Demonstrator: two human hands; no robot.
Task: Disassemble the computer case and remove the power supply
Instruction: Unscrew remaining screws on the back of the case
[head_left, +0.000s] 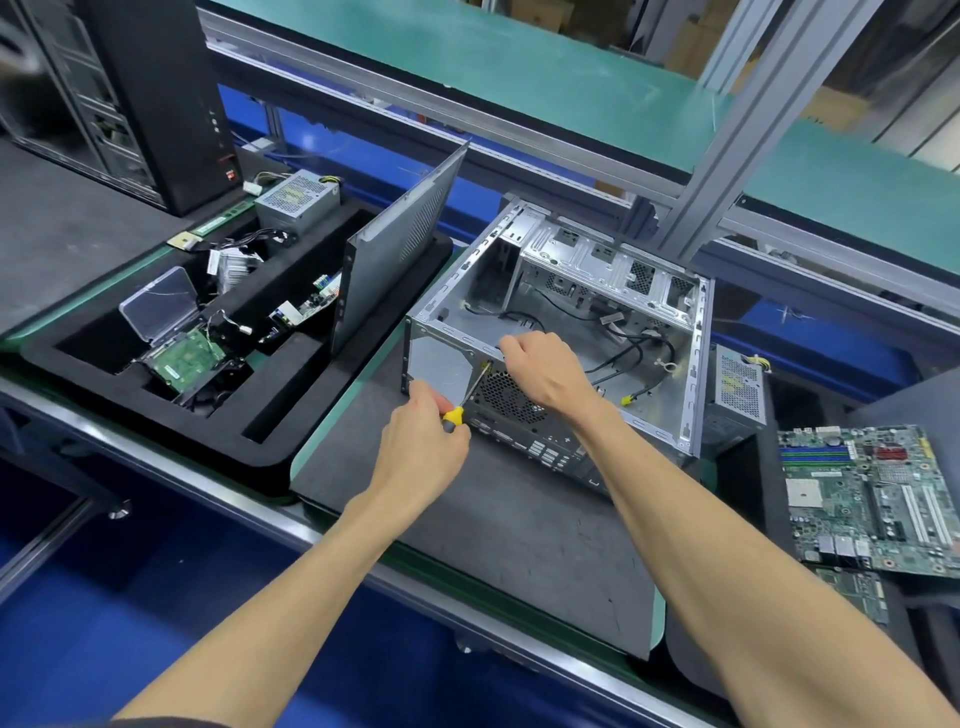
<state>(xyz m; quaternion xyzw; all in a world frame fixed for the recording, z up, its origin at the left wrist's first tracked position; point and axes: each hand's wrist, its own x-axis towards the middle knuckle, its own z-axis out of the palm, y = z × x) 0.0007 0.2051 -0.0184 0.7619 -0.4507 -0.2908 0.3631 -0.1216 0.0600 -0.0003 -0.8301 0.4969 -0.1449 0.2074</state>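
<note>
A black foam tray (156, 415) is lying at the left, holding a hard drive (184, 358), a clear plastic box (158, 304) and a small circuit board (306, 306). A grey side panel (395, 249) is standing tilted in the tray. A motherboard (872, 499) is lying at the right. A black tower (130, 93) is standing far left.

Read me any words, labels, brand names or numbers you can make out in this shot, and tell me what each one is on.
No text here is legible.
Motherboard: white printed markings, too small to read.
Green drive board in the foam tray: white label, blurred.
Black tower: red patch by its front ports, unreadable.
Power supply right of the open case: no readable label.
</note>
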